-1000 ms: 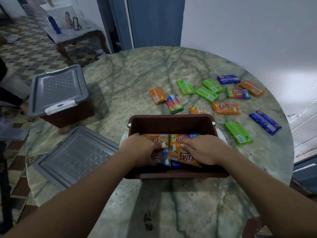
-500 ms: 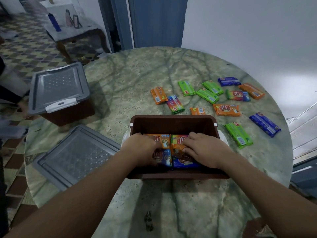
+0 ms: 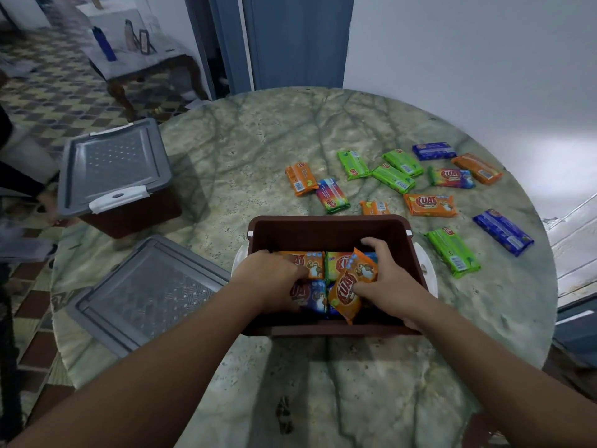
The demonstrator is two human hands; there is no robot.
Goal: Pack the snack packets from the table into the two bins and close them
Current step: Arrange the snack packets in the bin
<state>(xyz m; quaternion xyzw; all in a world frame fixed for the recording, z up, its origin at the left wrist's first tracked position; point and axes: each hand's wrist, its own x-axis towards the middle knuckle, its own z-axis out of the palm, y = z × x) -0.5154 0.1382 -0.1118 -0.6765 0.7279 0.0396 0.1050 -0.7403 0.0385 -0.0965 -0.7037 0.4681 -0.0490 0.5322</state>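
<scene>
An open brown bin (image 3: 326, 227) stands near me on the round marble table (image 3: 258, 150), with several snack packets inside. My right hand (image 3: 391, 282) grips an orange packet (image 3: 350, 286) that stands tilted on edge in the bin. My left hand (image 3: 271, 279) presses down on the packets at the bin's left side. Its grey lid (image 3: 148, 292) lies flat to the left. A second brown bin (image 3: 129, 218) with its grey lid (image 3: 113, 163) on sits at the table's left edge. Several green, orange and blue packets, among them a green one (image 3: 452, 252), lie loose beyond and right of the open bin.
A white wall runs behind the table on the right, and a blue door stands beyond its far edge. A small side table (image 3: 135, 59) with a blue bottle (image 3: 103, 43) stands on the tiled floor at the back left.
My right hand has lifted and tilted an orange packet up on edge inside the bin. My left hand stays pressed on the left packets.
</scene>
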